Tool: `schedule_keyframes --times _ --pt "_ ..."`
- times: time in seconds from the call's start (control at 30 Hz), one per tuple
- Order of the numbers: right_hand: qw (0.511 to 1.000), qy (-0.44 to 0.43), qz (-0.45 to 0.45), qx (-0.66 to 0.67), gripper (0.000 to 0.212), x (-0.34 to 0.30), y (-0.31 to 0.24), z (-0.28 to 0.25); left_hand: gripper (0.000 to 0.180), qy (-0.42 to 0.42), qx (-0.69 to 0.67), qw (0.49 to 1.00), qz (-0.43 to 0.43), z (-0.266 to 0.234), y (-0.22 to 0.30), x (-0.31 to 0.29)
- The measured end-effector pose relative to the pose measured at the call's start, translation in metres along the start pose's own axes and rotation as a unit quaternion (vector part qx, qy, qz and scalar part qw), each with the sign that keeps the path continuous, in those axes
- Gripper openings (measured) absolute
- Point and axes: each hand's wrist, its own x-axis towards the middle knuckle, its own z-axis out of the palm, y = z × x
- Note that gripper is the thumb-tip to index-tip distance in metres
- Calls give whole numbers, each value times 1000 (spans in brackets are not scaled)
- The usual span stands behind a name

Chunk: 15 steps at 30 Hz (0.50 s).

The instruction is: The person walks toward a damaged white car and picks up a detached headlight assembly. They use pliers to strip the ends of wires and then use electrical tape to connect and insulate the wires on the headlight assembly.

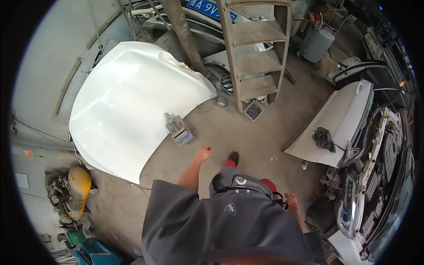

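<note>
- Two bare hands hang well apart in front of the grey overalls [229, 221]; the step in hand looks like carrying a small item over a cluttered floor.
- Right hand [291, 202]: its fingers are wrapped around a small orange item [292, 194] out beside the right thigh. What it is, the view is too small to tell. A firm, low grip with any point turned away from the leg would suit it.
- Left hand [204, 153]: loosely curled, with nothing seen in it, though the palm is hidden, so I cannot tell whether it is empty. Best held ready for balance.
- One dark shoe [233, 157] shows on the concrete floor [221, 128]; short, flat steps would be wise.
- Nearest the left hand sits a grey-and-blue vise [180, 131], at the edge of the white hood [119, 106]. Its hard corners could catch a toe; the panel's glossy face could scratch, so give both room.
- To the right, the white door panel [342, 117] bears a dark part [324, 139]; a swinging elbow could knock it.
- Farther ahead, the tub [254, 110] stands by the foot of the wooden steps [259, 62]: go around it.
</note>
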Motion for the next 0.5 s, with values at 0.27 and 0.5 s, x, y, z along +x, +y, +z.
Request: schedule_keyframes --times 0.27,0.5 --pt "993 -8 -85 -81 23 26 -23 27 46 -3 31 998 50 -20 85 38" --pt "981 -50 -121 -142 17 51 -111 41 47 -11 89 988 127 10 57 8"
